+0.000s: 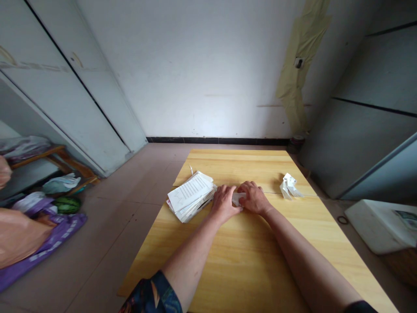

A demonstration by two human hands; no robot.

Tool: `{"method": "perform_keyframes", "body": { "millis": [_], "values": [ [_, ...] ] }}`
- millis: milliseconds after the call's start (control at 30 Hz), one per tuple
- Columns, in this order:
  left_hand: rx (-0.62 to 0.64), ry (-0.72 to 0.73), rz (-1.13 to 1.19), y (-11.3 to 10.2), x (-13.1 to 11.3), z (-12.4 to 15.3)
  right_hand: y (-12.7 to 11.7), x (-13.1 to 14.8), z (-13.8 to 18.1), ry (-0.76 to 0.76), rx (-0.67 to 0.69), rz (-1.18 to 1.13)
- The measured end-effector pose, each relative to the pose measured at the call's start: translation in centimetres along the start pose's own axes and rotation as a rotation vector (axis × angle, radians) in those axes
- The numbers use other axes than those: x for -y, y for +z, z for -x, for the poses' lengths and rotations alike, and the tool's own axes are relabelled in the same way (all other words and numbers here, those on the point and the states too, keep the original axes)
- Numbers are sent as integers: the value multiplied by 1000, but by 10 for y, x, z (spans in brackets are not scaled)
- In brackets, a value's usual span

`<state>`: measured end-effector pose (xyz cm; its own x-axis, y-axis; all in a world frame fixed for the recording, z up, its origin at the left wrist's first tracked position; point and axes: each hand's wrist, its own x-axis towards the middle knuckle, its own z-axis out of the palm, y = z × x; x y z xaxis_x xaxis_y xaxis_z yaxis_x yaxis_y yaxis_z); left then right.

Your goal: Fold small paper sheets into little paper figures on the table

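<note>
I have a small piece of white paper point(238, 199) between my two hands, low over the middle of the table point(241, 265). My left hand point(225, 202) is curled in on it from nine o'clock, my right hand point(255, 198) from three – both sets of fingers bent and gripping it, though I cannot tell how hard they press. The step in hand looks to me like working this one piece with both hands together. As I judge it, the next move calls for my fingers to hold both sides evenly, with my wrists low.

At nine o'clock a loose stack of papers point(191, 195) lies askew, its near corner just beside my left knuckles; I cannot tell if they touch. Its outer end comes right up to the table's left edge, so a nudge that way could push sheets off. At three o'clock, well apart from my right hand, a crumpled paper point(289, 187) sits near the right edge.

The open room is at six o'clock, where bare wood runs back between my forearms, and at twelve – a plain strip up to the far edge, with the wall point(215, 87) beyond.
</note>
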<state>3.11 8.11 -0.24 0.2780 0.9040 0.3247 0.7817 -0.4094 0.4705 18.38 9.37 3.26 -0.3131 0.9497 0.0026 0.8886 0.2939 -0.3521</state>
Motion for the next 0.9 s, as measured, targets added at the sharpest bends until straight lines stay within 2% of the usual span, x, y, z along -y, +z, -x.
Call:
{"method": "perform_keyframes", "body": {
  "millis": [233, 400, 633, 900],
  "values": [
    [25, -42, -68, 2, 1, 0, 1, -7, -2, -42, -11, 19],
    [42, -29, -80, 4, 3, 0, -1, -19, -4, -31, 27, 48],
    [46, -30, -66, 0, 3, 0, 1, -33, -5, -55, 7, 30],
    [-18, -76, -33, 4, 4, -9, 6, -38, -5, -126, -41, 35]
  ]
}}
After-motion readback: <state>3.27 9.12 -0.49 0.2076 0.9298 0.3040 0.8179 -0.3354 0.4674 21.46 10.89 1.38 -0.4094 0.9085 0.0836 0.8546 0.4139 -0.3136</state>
